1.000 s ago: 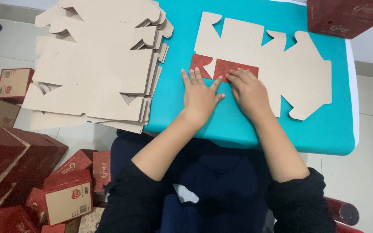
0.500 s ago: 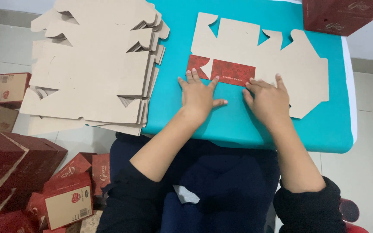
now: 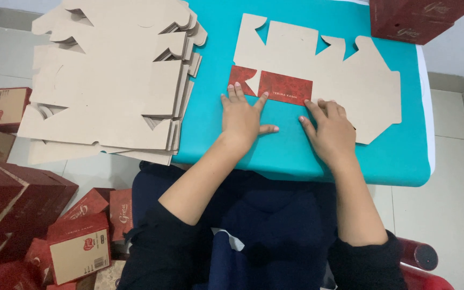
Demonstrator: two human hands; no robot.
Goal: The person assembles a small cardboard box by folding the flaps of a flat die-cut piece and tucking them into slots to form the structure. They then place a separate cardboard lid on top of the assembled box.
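Observation:
A flat die-cut cardboard box blank (image 3: 339,70) lies unfolded on the teal table top (image 3: 393,156), its plain brown side up. One flap (image 3: 284,87) is folded over toward me and shows its red printed face. My left hand (image 3: 243,117) rests flat, palm down, with its fingertips on the near edge of that red flap. My right hand (image 3: 330,129) lies flat with its fingers spread on the blank's near edge, just right of the flap. Neither hand grips anything.
A tall stack of brown cardboard blanks (image 3: 108,80) overhangs the table's left side. A dark red box (image 3: 414,19) stands at the far right corner. Several finished red boxes (image 3: 76,247) lie on the floor at left. A red chair edge (image 3: 420,263) shows at lower right.
My right hand slid rightward along the fold, away from my left hand, and both hands now sit spread apart. The red flap stays folded over.

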